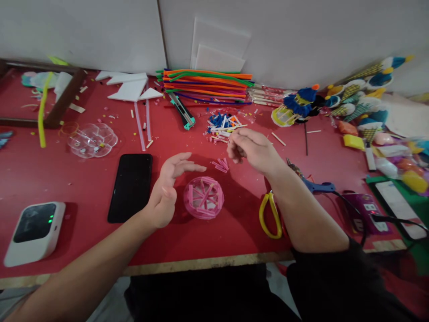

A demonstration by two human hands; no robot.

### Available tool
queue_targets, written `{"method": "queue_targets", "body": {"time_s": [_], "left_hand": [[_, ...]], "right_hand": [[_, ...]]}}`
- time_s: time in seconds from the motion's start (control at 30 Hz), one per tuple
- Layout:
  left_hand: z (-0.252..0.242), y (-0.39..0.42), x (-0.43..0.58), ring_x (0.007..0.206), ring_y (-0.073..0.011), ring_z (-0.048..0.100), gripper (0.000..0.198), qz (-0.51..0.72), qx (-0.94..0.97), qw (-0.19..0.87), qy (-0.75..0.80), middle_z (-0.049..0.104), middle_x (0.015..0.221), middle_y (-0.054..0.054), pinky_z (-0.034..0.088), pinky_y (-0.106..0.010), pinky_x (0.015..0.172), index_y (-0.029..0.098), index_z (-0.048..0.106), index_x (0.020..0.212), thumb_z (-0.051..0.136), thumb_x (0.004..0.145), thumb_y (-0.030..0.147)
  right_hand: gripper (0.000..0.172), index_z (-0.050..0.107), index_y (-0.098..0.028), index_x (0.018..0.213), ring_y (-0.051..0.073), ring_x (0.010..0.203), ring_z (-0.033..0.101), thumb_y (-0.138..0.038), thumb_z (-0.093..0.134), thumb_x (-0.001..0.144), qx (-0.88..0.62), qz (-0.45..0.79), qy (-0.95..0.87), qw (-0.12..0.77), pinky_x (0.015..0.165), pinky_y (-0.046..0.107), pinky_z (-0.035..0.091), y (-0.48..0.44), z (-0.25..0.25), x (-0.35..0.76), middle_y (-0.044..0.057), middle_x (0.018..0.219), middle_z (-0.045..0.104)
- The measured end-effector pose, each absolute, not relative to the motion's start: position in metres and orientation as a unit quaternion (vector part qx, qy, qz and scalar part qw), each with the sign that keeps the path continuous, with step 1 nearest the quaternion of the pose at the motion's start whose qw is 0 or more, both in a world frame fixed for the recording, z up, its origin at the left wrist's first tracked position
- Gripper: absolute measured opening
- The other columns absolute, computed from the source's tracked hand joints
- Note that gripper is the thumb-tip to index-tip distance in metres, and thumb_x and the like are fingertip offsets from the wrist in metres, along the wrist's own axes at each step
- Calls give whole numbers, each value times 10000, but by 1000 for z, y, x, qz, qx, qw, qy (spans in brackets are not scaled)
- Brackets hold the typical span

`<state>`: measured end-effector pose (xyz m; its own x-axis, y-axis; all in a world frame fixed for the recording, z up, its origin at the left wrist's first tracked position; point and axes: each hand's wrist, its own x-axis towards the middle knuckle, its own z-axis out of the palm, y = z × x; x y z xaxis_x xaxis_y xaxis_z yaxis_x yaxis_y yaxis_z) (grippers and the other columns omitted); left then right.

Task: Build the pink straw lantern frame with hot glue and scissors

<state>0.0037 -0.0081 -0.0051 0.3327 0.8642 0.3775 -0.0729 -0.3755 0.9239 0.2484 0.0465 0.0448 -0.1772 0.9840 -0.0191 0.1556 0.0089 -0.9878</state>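
Note:
Near the front of the red table stands a round pink craft piece, with short pink strips laid like spokes and along its rim. My left hand hovers beside its left edge, fingers stretched out and holding nothing. Farther up and to the right, my right hand has its fingers curled together; whatever they hold, if anything, is hidden. A few cut pink strips lie between the hands. Just beyond my right hand is a heap of small blue, white and orange cut pieces.
A black phone and a white device lie left. Yellow-handled pliers and a blue glue gun are by my right forearm. Behind are a box cutter and pipe cleaners. Finished figures stand right.

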Motion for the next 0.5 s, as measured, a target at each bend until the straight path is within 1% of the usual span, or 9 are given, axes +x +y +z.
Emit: {"method": "queue_targets", "body": {"time_s": [0.07,0.1,0.13,0.17,0.2,0.27,0.33,0.4,0.5], "left_hand": [[-6,-8,4,1153,-306,687,821,507,646,483,304,728,1155,-116,467,-523,1110,261,508,1409,252,899,852],[-6,-8,4,1132,-304,694,816,510,638,487,309,728,1139,-109,473,-522,1101,264,521,1393,266,894,857],[-5,-8,4,1118,-302,697,811,513,631,489,315,728,1122,-103,471,-524,1100,265,533,1381,280,891,860],[-5,-8,4,1111,-300,695,802,516,624,491,322,730,1105,-98,464,-525,1104,266,543,1369,295,890,860],[-4,-7,4,1111,-298,692,790,518,616,495,327,732,1092,-93,456,-528,1109,268,553,1356,313,889,858],[-4,-7,5,1115,-297,687,758,526,601,504,329,743,1072,-83,433,-538,1121,275,573,1321,345,888,854],[-3,-6,5,1104,-300,694,733,536,585,512,330,755,1054,-79,407,-556,1135,274,590,1282,371,887,852],[-3,-5,6,1084,-306,705,722,541,574,512,341,763,1036,-81,399,-569,1137,264,599,1254,378,891,848],[-4,-6,6,1083,-311,710,727,539,574,509,348,762,1032,-91,414,-563,1128,251,595,1252,357,902,842]], "right_hand": [[465,467,-243,654,70,377,409,-586,594,942,-517,497,-535,446,367,224,315,50,40,249,-64,452,478],[494,456,-245,630,68,352,375,-610,604,928,-521,494,-521,462,351,226,297,52,38,250,-73,420,432],[513,465,-241,619,66,343,371,-636,638,898,-520,490,-512,477,347,228,304,52,37,250,-76,411,421],[516,498,-233,625,66,350,403,-655,685,856,-516,488,-506,490,355,228,336,53,36,251,-71,425,451],[504,544,-222,648,73,376,463,-659,738,807,-512,486,-502,500,377,229,385,54,36,252,-57,459,509],[472,625,-205,721,101,487,610,-628,835,714,-508,481,-495,516,456,235,491,54,34,253,-20,576,641],[466,666,-203,775,131,609,703,-591,891,648,-505,471,-486,535,535,246,558,55,32,253,1,684,720],[475,684,-205,811,148,675,740,-594,893,636,-500,448,-477,566,570,252,584,56,30,253,8,741,754],[465,672,-212,814,152,658,742,-651,802,736,-503,399,-466,609,557,253,584,58,27,252,5,710,744]]}}
